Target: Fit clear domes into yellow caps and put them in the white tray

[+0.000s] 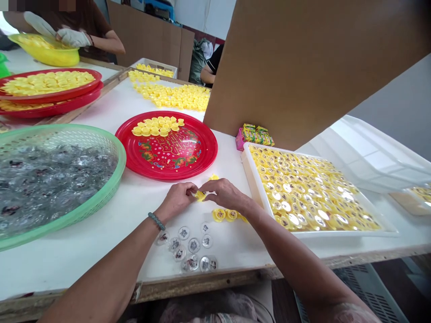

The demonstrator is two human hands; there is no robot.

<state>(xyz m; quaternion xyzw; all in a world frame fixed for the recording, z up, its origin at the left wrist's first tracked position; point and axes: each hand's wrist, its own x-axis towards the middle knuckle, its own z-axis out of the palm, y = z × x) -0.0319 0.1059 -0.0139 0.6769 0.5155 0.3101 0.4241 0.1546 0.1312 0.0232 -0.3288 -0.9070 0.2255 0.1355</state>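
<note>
Over the white table, my left hand (pixel 180 196) pinches a small round yellow plastic piece (pixel 200 196) at its left side. My right hand (pixel 224 193) curls around the same piece from the right, with index finger and thumb at its edge; the fingers partly hide it. Beyond my right hand lies another yellow piece (pixel 213 177). Just below that hand is a short row of yellow pieces with printed clear tops (pixel 218 215), partly covered by my wrist. Several loose clear round discs with printed pictures (pixel 193 245) lie between my forearms.
A red tray (pixel 202 167) holds yellow pieces. At left stands a green basket (pixel 116 179) of clear discs; at right, a white tray (pixel 257 190) of finished-looking pieces. A cardboard panel (pixel 286 67) rises behind. Across the table, a gloved person handles a yellow basin (pixel 60 57).
</note>
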